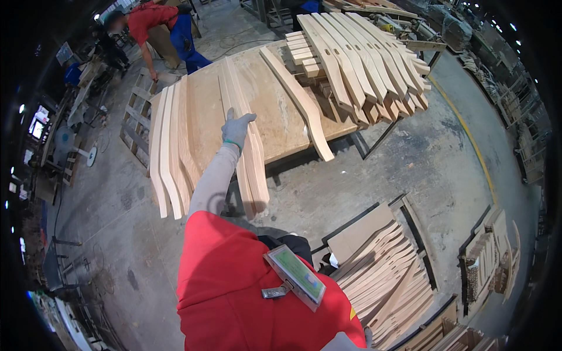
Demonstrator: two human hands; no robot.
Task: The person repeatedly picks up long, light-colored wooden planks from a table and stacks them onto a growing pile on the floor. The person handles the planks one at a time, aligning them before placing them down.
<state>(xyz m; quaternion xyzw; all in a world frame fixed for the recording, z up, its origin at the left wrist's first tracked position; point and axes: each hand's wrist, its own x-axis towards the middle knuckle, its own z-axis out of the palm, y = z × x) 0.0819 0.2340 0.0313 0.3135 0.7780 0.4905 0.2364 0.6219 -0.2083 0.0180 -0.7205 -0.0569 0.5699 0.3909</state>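
Note:
My left hand (236, 127), in a grey glove, reaches forward over the worktable (275, 131). Its fingers close over the edge of a pale, curved wooden piece (253, 161), which lies against another one and overhangs the table's near edge. To the left of that hand several similar curved pieces (170, 146) lie side by side. One more bent piece (298, 99) rests apart on the right. At the bottom of the view, only a bit of my right hand (368, 336) shows, gloved in grey, beside a stack of curved wooden pieces (389, 275); its fingers are hidden.
Slotted curved pieces (357, 58) are piled at the table's far right. A person (155, 26) in red bends over beyond the far left, near a wooden pallet (137, 117). Another rack of wood (486, 257) stands at right. A yellow line (468, 131) crosses the floor.

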